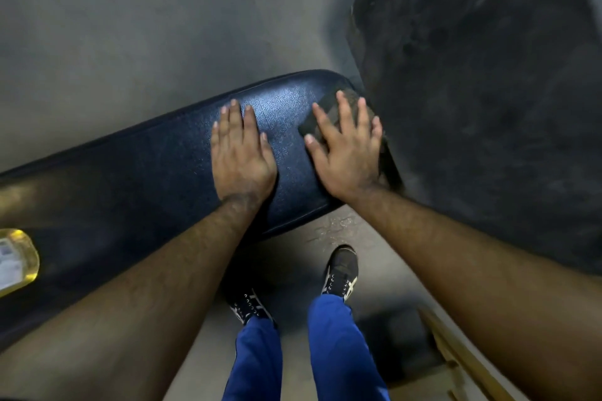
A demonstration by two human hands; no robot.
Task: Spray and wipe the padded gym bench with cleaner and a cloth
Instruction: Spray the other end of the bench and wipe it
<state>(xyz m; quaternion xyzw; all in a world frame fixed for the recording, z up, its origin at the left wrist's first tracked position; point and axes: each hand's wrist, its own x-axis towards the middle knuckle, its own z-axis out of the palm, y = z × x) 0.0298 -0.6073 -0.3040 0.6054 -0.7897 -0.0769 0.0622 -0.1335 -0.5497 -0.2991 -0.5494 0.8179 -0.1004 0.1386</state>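
A dark blue padded bench [146,179] runs from the lower left up to the middle of the view. My left hand [239,153] lies flat on the pad with straight fingers. My right hand [347,150] presses flat on a dark grey cloth [321,114] at the bench's right end, fingers spread. Most of the cloth is hidden under that hand. A yellowish cleaner bottle [16,260] lies on the bench at the left edge of the view, only partly visible.
A large black mat or pad [482,75] stands right beside the bench's right end. Grey floor [130,26] lies beyond the bench. My feet in dark shoes [340,268] stand below the bench. A wooden piece [456,352] sits at the lower right.
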